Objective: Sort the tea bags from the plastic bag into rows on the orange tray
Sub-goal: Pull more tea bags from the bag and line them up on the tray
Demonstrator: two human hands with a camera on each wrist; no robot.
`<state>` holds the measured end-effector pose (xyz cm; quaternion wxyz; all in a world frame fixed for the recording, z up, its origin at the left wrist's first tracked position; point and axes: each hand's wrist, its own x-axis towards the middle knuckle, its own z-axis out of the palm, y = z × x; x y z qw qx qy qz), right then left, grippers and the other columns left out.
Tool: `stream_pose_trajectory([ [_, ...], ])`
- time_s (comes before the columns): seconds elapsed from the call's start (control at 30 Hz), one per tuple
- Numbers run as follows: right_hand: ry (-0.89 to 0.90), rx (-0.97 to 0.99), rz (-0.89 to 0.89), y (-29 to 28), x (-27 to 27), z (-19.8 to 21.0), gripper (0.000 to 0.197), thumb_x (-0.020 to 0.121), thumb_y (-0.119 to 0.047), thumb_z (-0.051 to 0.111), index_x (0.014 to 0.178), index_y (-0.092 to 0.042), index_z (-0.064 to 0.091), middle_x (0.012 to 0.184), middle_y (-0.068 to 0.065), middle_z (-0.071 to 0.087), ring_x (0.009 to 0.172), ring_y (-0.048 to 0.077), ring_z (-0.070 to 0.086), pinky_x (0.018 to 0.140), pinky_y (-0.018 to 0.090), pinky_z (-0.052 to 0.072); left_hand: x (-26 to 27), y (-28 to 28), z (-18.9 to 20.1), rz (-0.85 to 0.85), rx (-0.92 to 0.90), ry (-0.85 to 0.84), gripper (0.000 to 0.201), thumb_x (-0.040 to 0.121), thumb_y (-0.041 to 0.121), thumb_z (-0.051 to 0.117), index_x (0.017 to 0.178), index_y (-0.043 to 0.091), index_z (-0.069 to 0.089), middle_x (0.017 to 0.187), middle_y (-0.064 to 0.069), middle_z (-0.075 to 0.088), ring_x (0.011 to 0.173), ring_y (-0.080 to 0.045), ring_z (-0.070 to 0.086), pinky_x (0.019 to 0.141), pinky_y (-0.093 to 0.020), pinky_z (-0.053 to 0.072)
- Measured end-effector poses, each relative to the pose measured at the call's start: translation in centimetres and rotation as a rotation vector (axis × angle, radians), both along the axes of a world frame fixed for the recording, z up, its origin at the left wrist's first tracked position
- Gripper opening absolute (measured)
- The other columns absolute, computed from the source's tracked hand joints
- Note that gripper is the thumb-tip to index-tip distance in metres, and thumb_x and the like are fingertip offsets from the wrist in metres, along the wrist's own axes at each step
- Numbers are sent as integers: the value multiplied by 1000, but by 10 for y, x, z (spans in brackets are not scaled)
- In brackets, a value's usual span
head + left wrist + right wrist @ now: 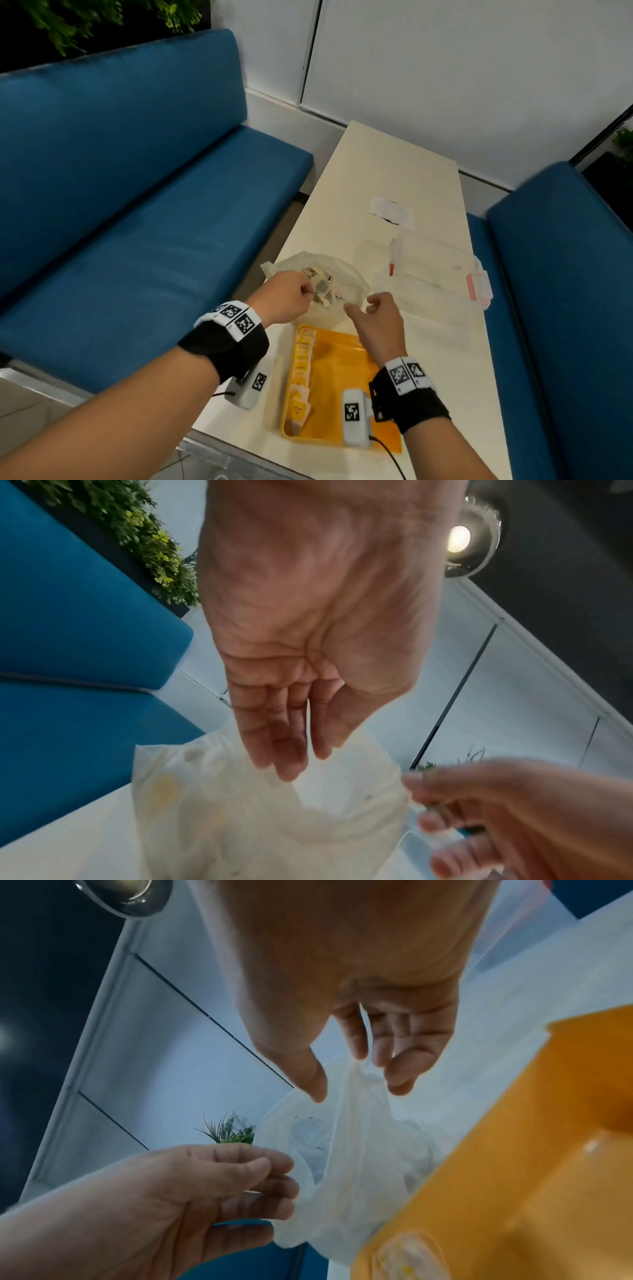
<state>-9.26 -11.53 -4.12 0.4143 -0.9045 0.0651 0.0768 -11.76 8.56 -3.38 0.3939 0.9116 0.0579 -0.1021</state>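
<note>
A thin clear plastic bag [346,274] stands on the cream table just beyond the orange tray [342,363], its mouth held wide. Crumpled tea bags [322,287] show inside it. My left hand [306,294] grips the bag's left rim, and my right hand [359,306] pinches the right rim. One row of yellow-tagged tea bags [301,373] lies along the tray's left side. In the left wrist view my left hand [301,758] pinches the bag [274,818]. In the right wrist view my right hand [356,1080] holds the bag [352,1164] beside the tray [548,1150].
A clear plastic box with red latches [435,274] lies right of the bag. A small white packet [390,210] sits farther back on the table [394,161]. Blue benches flank the narrow table on the left [137,205] and right [565,274].
</note>
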Motion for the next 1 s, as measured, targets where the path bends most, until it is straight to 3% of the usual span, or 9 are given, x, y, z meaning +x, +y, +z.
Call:
stream_pose_trajectory([
  [0.1,-55,-32,12,9,19,3,71,78,-44,77,134,-21,39,121,-1,37,98,19,51,84,32,48,18,-2,-6,-27,83,44,30,99,11,51,122,17,68,126,-3,67,112,-21,63,91,-28,51],
  [0.17,-43,8,11,14,30,-2,79,76,-42,77,140,-24,34,123,4,48,101,24,58,85,40,56,26,-2,-10,-33,128,78,41,98,9,49,136,18,58,131,-6,65,114,-25,63,90,-31,52],
  [0.23,-32,29,6,17,36,-5,65,78,-36,75,134,-24,44,111,10,64,92,27,67,78,47,61,29,1,-9,-34,164,93,48,98,9,47,144,19,48,128,-7,65,105,-26,65,86,-36,55],
  [0.33,-98,23,10,19,42,-2,20,82,-29,71,99,-20,64,84,2,68,75,23,68,69,46,62,34,2,-6,3,246,92,50,100,15,48,149,19,38,121,-7,67,69,-17,60,71,-36,54],
  [0.43,-108,42,37,21,48,6,15,84,-30,69,95,-19,68,78,-2,67,73,22,69,69,44,62,39,-3,1,-15,351,70,65,100,20,53,158,15,23,116,-7,68,74,-18,62,64,-32,46],
  [0.57,-95,24,79,25,55,9,16,88,-29,67,99,-17,68,72,-4,62,71,23,68,71,44,61,54,-23,6,-192,483,18,29,98,16,57,127,12,61,117,-6,68,102,-26,68,77,-32,51],
  [0.67,-89,15,89,25,56,10,12,91,-25,65,100,-17,67,73,-4,62,69,22,69,71,41,61,73,-34,-1,-294,500,71,32,99,17,57,130,10,63,126,-9,67,114,-27,65,98,-38,53],
  [0.93,-105,24,86,25,43,11,3,93,-18,63,93,-17,66,78,0,67,65,19,69,61,32,59,114,-36,-35,-415,612,241,33,95,33,63,127,22,64,126,-4,65,113,-29,63,97,-42,50],
  [1.0,-100,34,76,22,41,11,3,93,-17,63,93,-17,66,79,0,68,65,19,69,60,31,59,150,-31,-107,-447,622,290,39,85,38,69,124,34,65,124,0,64,110,-30,64,92,-43,52],
])
